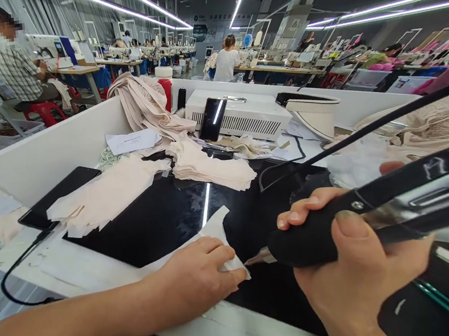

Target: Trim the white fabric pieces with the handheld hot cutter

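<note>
My left hand (201,276) is on a small white fabric piece (220,221) at the near edge of a glossy black board (159,209). Its fingers are curled over the fabric, gripping its right end. My right hand (358,277) is wrapped round a long black hand tool (402,199) with a bright metal strip and a screw; I cannot make out its exact kind. The tool's narrow metal tip points left, close to the fabric by my left fingers. Beyond lie a stack of pale pink cut pieces (211,164) and another pale stack (104,197).
White panels (52,149) wall the table. At the back are a phone (212,119), a vented white box (242,113) and draped beige fabric (141,102). A black cable (368,130) crosses on the right. A dark flat device (58,195) lies left. Other people sit at machines beyond.
</note>
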A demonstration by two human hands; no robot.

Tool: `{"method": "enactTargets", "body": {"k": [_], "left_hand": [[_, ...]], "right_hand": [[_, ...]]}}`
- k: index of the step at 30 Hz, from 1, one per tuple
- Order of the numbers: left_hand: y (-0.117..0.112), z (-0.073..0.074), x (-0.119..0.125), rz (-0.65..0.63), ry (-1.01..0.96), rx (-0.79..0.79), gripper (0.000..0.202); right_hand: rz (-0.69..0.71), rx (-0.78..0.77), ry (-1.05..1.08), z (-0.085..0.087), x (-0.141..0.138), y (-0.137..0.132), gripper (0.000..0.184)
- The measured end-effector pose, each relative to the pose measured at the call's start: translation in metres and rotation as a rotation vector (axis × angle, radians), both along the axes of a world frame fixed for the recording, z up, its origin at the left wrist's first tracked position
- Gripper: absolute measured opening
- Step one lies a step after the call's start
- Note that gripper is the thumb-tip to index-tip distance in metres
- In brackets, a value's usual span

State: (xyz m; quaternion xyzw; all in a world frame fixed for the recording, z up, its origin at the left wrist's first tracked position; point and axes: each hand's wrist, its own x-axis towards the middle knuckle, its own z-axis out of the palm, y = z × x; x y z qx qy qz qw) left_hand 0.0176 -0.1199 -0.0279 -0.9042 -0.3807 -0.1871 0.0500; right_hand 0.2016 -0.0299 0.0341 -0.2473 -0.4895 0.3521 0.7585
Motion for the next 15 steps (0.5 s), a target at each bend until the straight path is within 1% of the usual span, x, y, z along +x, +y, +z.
{"method": "enactTargets", "body": {"k": [2,6,9,13,15], "left_hand": [[-0.0003,0.0016,-0.0008,0.002,0.003,-0.001,0.02],[-0.0003,0.0037,-0.0017,-0.002,0.032,-0.001,0.017],[-0.0015,0.0019,-0.0019,0.006,0.02,0.001,0.015],[-0.0044,-0.0028,-0.002,0.031,-0.045,0.02,0.017],[-0.0054,-0.0044,-0.002,0.034,-0.084,0.026,0.017]], "right_hand": [[0.017,0.012,-0.018,-0.0019,-0.0035,-0.001,0.057],[0.033,0.021,-0.009,-0.0052,-0.0057,-0.0026,0.06],[0.032,0.02,-0.024,-0.006,-0.0058,-0.0039,0.06],[0.017,0.02,-0.046,-0.005,-0.0078,-0.0041,0.047],[0.017,0.031,-0.039,-0.0037,-0.0097,-0.0025,0.044]]}}
